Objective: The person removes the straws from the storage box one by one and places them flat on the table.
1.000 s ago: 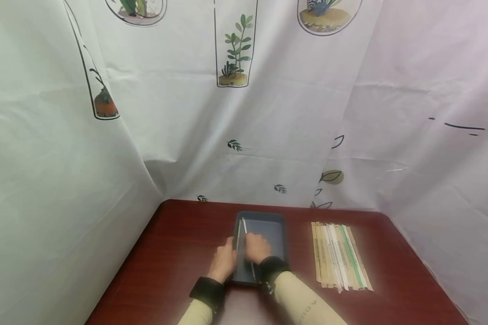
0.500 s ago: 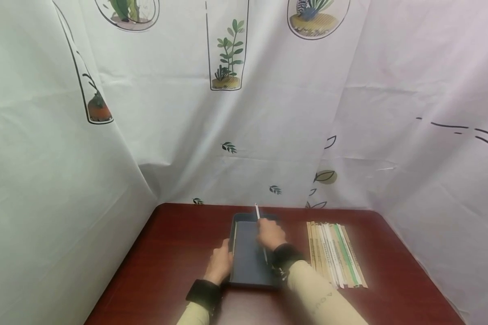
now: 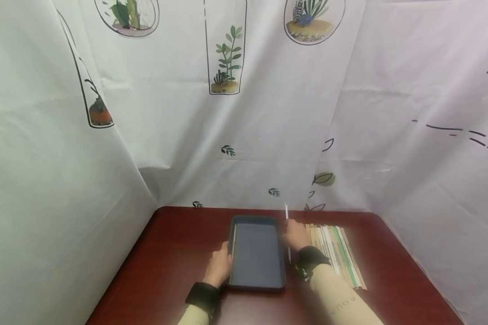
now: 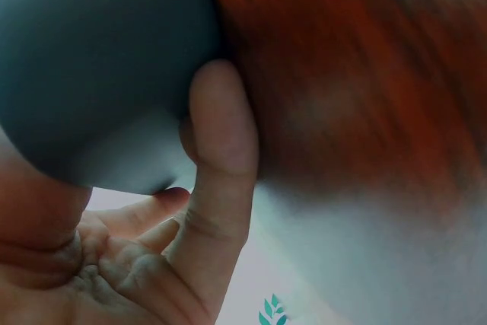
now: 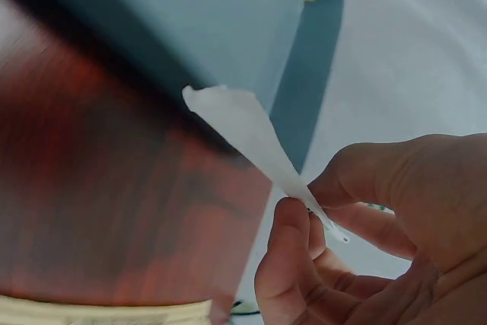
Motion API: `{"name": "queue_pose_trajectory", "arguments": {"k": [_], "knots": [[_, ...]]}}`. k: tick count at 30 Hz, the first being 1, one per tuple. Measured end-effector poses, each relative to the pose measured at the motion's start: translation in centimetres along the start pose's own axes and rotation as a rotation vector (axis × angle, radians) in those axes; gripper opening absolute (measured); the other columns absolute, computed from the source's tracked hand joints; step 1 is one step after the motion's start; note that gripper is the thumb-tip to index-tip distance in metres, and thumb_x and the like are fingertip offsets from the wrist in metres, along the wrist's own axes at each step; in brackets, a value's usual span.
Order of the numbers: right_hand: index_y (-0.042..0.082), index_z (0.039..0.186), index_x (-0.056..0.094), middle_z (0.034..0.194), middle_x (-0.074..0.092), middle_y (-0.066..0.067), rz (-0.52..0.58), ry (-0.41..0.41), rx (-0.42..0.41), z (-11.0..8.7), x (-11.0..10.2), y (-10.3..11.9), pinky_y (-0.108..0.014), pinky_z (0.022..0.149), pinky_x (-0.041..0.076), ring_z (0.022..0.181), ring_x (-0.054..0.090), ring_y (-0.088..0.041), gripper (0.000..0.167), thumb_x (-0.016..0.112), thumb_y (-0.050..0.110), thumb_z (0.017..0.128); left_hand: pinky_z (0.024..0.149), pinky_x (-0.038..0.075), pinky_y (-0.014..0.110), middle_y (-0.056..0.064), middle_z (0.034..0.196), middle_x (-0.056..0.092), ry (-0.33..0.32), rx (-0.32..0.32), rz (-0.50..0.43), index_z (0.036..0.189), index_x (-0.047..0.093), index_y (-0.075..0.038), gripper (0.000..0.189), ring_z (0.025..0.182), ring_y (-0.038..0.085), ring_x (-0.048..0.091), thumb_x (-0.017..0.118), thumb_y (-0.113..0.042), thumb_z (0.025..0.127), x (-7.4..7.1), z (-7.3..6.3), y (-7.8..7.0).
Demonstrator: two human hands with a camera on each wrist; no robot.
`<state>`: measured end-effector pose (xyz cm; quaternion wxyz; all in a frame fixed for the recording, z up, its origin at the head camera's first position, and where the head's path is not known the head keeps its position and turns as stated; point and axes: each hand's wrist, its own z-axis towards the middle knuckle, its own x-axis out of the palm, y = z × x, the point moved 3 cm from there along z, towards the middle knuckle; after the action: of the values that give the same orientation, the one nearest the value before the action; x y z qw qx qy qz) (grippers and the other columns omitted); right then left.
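My left hand grips the left side of a dark grey-blue tray, and in the left wrist view its fingers lie against the tray's wall. One thin beige stick lies along the tray's left inner edge. Just beyond the tray's right rim, my right hand holds a long, slim white paper-wrapped stick. In the right wrist view, thumb and fingers pinch its flat white wrapper near one end. What is inside the wrapper is hidden.
To the right of the right hand, several slim wrapped sticks, beige, white and one green, lie side by side on the dark red table. White patterned cloth hangs behind the table and along both sides.
The right hand has lifted the white wrapped stick out of the tray and carried it right, past the rim, towards the row. The left hand stays at the tray's left side.
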<state>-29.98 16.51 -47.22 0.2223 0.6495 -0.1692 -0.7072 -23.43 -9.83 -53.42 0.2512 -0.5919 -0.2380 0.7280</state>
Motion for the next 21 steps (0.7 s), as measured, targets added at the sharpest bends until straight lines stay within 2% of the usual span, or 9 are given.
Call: {"name": "queue_pose_trajectory", "arguments": {"k": [3,8,16,21], "knots": [[0.001,0.102,0.068,0.08,0.065,-0.008,-0.015,-0.012,0.002,-0.5,0.1,-1.8,-0.046,0.065,0.051,0.07,0.06,-0.026,0.032,0.075,0.01,0.073,0.058,0.05,0.045,0.023,0.093,0.07,-0.005,0.003,0.009,0.139,0.054,0.0,0.043,0.068,0.029,0.066,0.061,-0.004,0.097,0.1,-0.2,0.0],[-0.001,0.098,0.067,0.079,0.062,-0.009,-0.058,-0.039,-0.015,-0.8,0.5,-4.1,-0.049,0.067,0.05,0.068,0.056,-0.026,0.024,0.072,0.01,0.077,0.058,0.051,0.044,0.025,0.097,0.07,-0.015,0.005,0.015,0.138,0.054,0.0,0.042,0.069,0.03,0.067,0.062,-0.004,0.097,0.2,-0.1,-0.1],[0.002,0.09,0.066,0.077,0.063,-0.01,-0.073,-0.06,-0.002,-1.1,1.7,-6.3,-0.051,0.066,0.05,0.069,0.058,-0.027,0.01,0.066,0.01,0.083,0.058,0.051,0.044,0.023,0.095,0.071,-0.006,-0.002,0.013,0.138,0.054,-0.001,0.042,0.069,0.029,0.068,0.061,-0.004,0.097,0.1,0.2,0.1],[0.002,0.086,0.063,0.075,0.062,-0.012,-0.093,-0.064,0.013,-1.4,2.1,-7.3,-0.05,0.064,0.05,0.066,0.058,-0.028,0.006,0.064,0.003,0.08,0.057,0.051,0.043,0.022,0.093,0.071,0.004,-0.011,0.005,0.139,0.053,-0.001,0.043,0.067,0.026,0.067,0.061,-0.004,0.097,0.3,0.3,0.2]]}}
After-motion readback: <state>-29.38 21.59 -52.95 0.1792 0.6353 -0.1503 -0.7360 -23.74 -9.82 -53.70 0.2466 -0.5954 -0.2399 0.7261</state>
